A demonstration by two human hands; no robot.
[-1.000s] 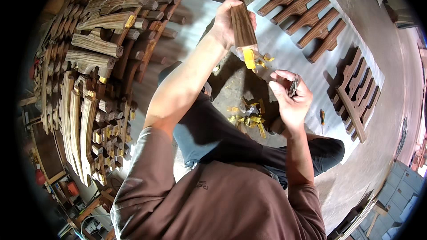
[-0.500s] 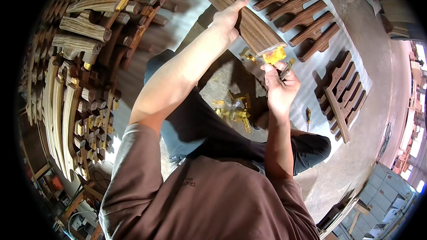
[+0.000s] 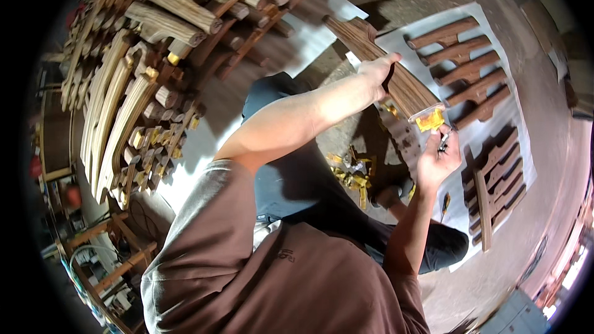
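The wooden piece (image 3: 411,94) slanted ahead of me, from far left to near right. Nearest, on the right, lay a screwdriver (image 3: 445,204); left of it, tape scraps (image 3: 356,180) littered the floor, liable to stick to the wood if it dipped. Farther on, my right hand (image 3: 439,159) held a small metal tool (image 3: 443,142), thumb and fingertips seemingly pinching the yellow tape (image 3: 429,120) at the near end; too sharp a tug, I judged, could tear it, and a careless twist might scratch the grain. Beyond, my left hand (image 3: 375,77) wrapped the middle; a slack grip risked dropping the piece against the row of wooden parts (image 3: 475,90) at far right.
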